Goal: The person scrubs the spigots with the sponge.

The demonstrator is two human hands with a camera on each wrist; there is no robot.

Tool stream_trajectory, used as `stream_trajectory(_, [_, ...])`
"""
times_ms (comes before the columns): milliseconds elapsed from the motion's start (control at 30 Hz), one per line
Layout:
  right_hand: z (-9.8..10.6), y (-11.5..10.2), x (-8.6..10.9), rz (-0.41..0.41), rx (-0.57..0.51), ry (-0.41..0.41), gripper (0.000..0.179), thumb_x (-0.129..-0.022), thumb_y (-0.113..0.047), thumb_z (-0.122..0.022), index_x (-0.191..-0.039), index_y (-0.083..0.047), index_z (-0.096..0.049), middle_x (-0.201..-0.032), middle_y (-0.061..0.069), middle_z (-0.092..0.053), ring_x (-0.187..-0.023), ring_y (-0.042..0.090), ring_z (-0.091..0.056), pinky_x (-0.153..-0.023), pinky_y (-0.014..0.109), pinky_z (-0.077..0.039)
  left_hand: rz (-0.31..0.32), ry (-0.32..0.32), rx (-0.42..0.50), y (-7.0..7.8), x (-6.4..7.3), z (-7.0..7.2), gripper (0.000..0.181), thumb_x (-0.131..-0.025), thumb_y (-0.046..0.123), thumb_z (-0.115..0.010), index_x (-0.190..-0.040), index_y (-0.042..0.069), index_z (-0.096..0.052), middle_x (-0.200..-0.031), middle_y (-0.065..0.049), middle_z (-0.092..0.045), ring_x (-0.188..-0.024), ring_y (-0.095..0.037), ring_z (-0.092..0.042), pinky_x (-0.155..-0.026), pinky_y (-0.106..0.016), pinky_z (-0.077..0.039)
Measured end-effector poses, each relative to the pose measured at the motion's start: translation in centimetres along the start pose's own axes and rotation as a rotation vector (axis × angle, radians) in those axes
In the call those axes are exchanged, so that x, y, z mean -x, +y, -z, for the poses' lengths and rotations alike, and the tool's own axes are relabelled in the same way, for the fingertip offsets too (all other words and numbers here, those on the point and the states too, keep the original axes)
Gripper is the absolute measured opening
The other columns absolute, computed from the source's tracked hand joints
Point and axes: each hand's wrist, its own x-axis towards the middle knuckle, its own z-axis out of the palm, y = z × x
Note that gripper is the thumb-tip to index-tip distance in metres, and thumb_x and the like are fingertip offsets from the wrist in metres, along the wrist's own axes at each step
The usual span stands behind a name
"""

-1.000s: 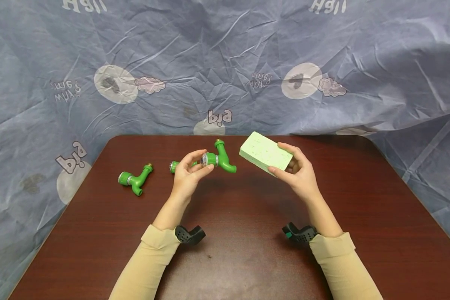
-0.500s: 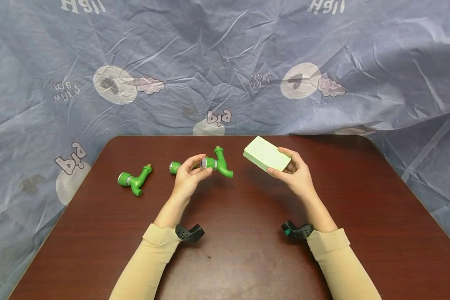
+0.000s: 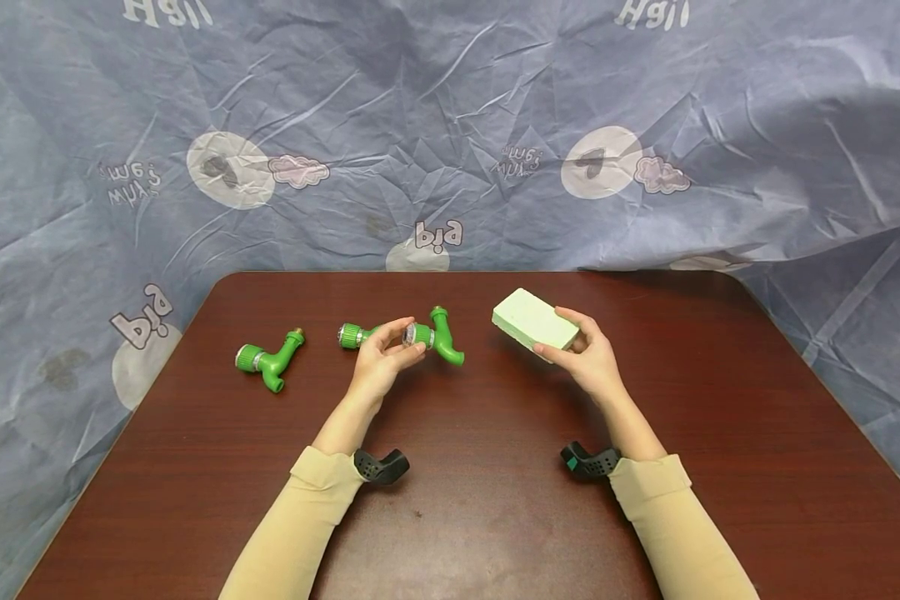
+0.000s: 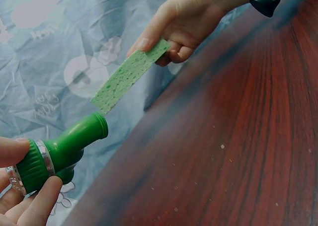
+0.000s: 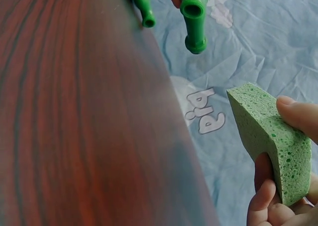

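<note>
My left hand (image 3: 378,358) pinches a green faucet (image 3: 444,340) by its ribbed knob, the spout pointing right and down. In the left wrist view thumb and fingers lie around the knob of this faucet (image 4: 74,141). A light green sponge (image 3: 534,321), block-shaped and porous, is gripped at its right end by my right hand (image 3: 592,354). The right wrist view shows the thumb on one face of the sponge (image 5: 271,131) and curled fingers beneath. Both things are held up above the table, a gap between them. A second green faucet (image 3: 352,336) lies partly hidden behind my left hand.
Another green faucet (image 3: 270,362) lies at the left of the dark red-brown wooden table (image 3: 450,517). Behind the table's far edge hangs a wrinkled grey-blue printed cloth (image 3: 450,125). Each wrist wears a black strap mount.
Both hands have lowered a little, the faucet and the sponge coming down with them. The sponge has also shifted slightly right. More of the faucet behind my left hand shows now.
</note>
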Motion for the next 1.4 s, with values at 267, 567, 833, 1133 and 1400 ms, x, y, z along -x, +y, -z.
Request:
stream_trajectory(267, [0.4, 2.0, -0.7, -0.011, 0.059, 0.012, 0.072, -0.077, -0.007, -0.077, -0.139, -0.005, -0.04, -0.122, 0.017, -0.05, -0.088, 0.003, -0.058, -0.068, 0.016, -0.051, 0.038, 0.007, 0.001, -0.9, -0.3, 0.5, 0.055, -0.083, -0.013, -0.06, -0.135, -0.007, -0.042, -0.129, -0.02, -0.046, -0.087, -0.009, -0.062, -0.081, -0.032, -0.054])
stream_trajectory(567, [0.8, 2.7, -0.7, -0.061, 0.098, -0.018, 0.075, -0.078, -0.01, -0.077, -0.141, -0.005, -0.036, -0.126, 0.022, -0.047, -0.088, 0.004, -0.056, -0.067, 0.016, -0.051, 0.072, -0.002, -0.02, -2.0, -0.7, 1.1, 0.057, -0.085, -0.011, -0.06, -0.138, -0.005, -0.039, -0.134, -0.019, -0.041, -0.092, -0.014, -0.062, -0.085, -0.033, -0.052])
stream_trajectory(833, [0.9, 3.4, -0.9, -0.061, 0.142, -0.022, 0.077, -0.077, -0.013, -0.078, -0.141, -0.005, -0.037, -0.128, 0.02, -0.044, -0.088, 0.006, -0.056, -0.065, 0.016, -0.05, 0.081, -0.006, -0.026, -2.5, -0.8, 1.1, 0.057, -0.085, -0.01, -0.06, -0.138, -0.004, -0.04, -0.137, -0.018, -0.038, -0.091, -0.013, -0.061, -0.087, -0.036, -0.051])
stream_trajectory(1133, [1.1, 3.9, -0.9, 0.015, 0.4, -0.023, 0.077, -0.075, -0.027, -0.08, -0.138, -0.007, -0.041, -0.137, 0.017, -0.035, -0.106, 0.028, -0.047, -0.08, 0.027, -0.043, 0.051, 0.026, -0.175, -2.8, -0.6, 0.8, 0.055, -0.086, -0.007, -0.06, -0.137, -0.002, -0.042, -0.136, -0.021, -0.041, -0.115, -0.028, -0.052, -0.092, -0.035, -0.048])
stream_trajectory(1400, [1.0, 3.8, -0.8, 0.037, 0.631, -0.049, 0.078, -0.075, -0.033, -0.079, -0.137, -0.005, -0.042, -0.136, 0.019, -0.039, -0.114, 0.035, -0.042, -0.089, 0.047, -0.038, -0.04, 0.05, -0.451, -2.6, -0.2, 0.6, 0.049, -0.086, -0.003, -0.061, -0.134, -0.001, -0.047, -0.133, -0.02, -0.049, -0.123, -0.033, -0.045, -0.099, -0.044, -0.04])
